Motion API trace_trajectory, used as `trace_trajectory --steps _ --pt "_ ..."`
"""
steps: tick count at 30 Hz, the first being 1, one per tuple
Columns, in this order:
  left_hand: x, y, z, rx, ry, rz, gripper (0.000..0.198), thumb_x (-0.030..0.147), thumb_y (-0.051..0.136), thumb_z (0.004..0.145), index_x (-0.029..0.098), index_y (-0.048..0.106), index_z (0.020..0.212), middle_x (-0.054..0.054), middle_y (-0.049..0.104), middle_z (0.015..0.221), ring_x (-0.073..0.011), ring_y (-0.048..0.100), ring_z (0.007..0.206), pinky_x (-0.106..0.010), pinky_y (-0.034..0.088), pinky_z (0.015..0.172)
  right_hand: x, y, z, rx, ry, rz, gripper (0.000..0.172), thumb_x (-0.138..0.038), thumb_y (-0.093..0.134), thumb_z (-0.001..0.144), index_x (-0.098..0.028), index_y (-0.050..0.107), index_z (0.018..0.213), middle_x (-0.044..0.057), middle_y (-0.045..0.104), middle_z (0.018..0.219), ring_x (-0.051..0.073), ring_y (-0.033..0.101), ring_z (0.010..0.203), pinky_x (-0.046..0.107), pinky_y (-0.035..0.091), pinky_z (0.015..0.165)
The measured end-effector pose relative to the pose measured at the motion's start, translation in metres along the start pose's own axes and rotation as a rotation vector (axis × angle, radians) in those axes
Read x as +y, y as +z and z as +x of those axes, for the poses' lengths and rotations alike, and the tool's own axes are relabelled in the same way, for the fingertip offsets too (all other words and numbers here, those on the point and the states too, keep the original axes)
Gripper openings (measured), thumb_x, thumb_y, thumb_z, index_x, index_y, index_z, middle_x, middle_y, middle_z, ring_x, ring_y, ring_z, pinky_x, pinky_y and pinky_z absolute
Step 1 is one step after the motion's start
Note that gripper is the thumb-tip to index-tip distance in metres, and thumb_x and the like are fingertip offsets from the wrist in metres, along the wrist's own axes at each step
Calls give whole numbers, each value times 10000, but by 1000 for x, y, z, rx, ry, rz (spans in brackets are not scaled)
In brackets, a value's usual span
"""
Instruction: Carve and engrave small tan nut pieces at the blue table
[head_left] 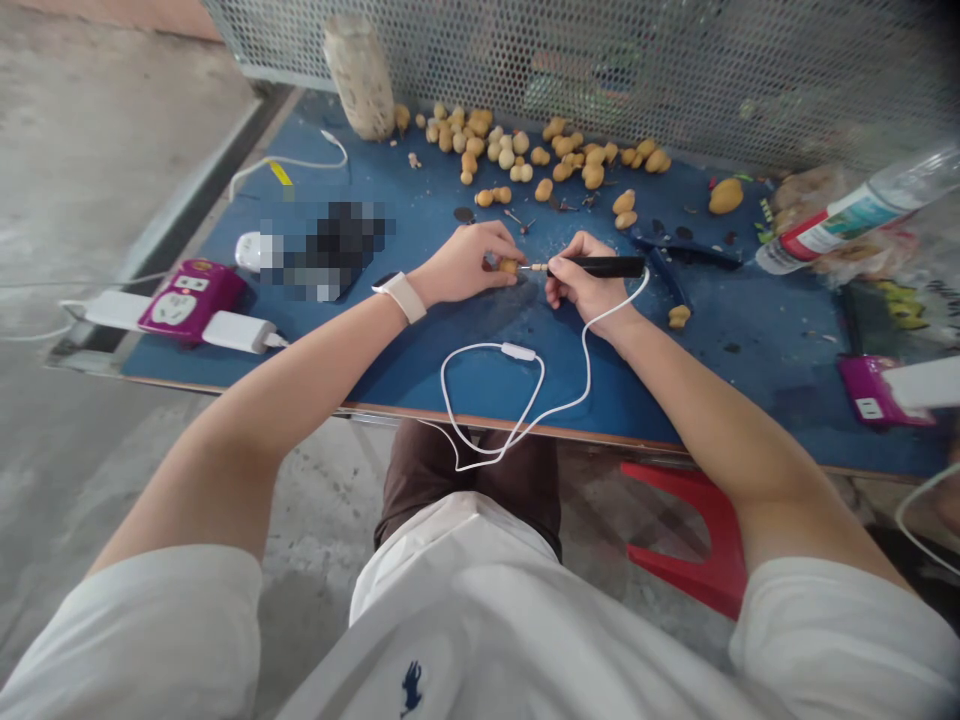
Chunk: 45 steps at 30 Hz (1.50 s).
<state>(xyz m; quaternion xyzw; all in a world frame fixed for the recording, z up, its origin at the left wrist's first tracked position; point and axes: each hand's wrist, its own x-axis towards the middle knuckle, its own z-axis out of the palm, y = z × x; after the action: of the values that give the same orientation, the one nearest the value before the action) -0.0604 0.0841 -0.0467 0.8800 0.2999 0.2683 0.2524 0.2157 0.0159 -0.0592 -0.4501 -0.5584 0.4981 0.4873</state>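
Note:
My left hand [465, 265] pinches a small tan bottle gourd [509, 266] against the blue tabletop [450, 370]. My right hand [585, 285] grips a black electric engraving pen [596, 267]. Its thin metal tip reaches the gourd and appears to touch it. A white cable [525, 351] runs from the pen's rear end, loops down past the table edge and hangs over my lap. Many similar gourds [510, 150] lie scattered in a loose band at the far side of the table. A single gourd [679, 316] rests near my right hand.
A magenta power strip [191, 300] with white chargers sits at the left table edge, near a pixelated object [322, 250]. A tall jar [360, 78] stands against the metal mesh [600, 60]. A plastic bottle [847, 225] lies at the right. A dark tool [686, 250] lies nearby.

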Motion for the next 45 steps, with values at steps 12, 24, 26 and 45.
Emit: trace_trajectory --steps 12,24,26,45 --pt "0 -4 1 -29 10 7 405 467 901 1062 251 1020 1382 -134 914 1383 -313 855 1213 -490 698 1165 4 0 2 -23 -46 -8 827 -892 1141 803 -331 559 977 -53 705 750 189 729 641 333 656 575" --pt "-1 -12 1 -73 -19 -12 489 444 929 1042 243 995 1483 -149 930 1437 -305 867 1242 -478 699 1176 11 -3 4 -42 -43 37 773 -843 1133 867 -325 569 974 -38 719 753 208 759 669 343 675 582" --pt "-2 -12 1 -66 -26 -18 480 448 942 1047 249 994 1480 -148 939 1429 -309 876 1240 -490 708 1187 10 -3 4 -36 -46 28 774 -849 1127 860 -324 567 959 -37 723 750 198 748 656 339 676 586" --pt "0 -13 -2 -44 -23 -76 449 416 974 1044 205 1008 1438 -169 969 1401 -295 909 1248 -446 768 1184 14 -4 5 -36 -56 13 759 -843 1099 882 -320 555 965 -40 717 740 183 731 641 319 661 579"
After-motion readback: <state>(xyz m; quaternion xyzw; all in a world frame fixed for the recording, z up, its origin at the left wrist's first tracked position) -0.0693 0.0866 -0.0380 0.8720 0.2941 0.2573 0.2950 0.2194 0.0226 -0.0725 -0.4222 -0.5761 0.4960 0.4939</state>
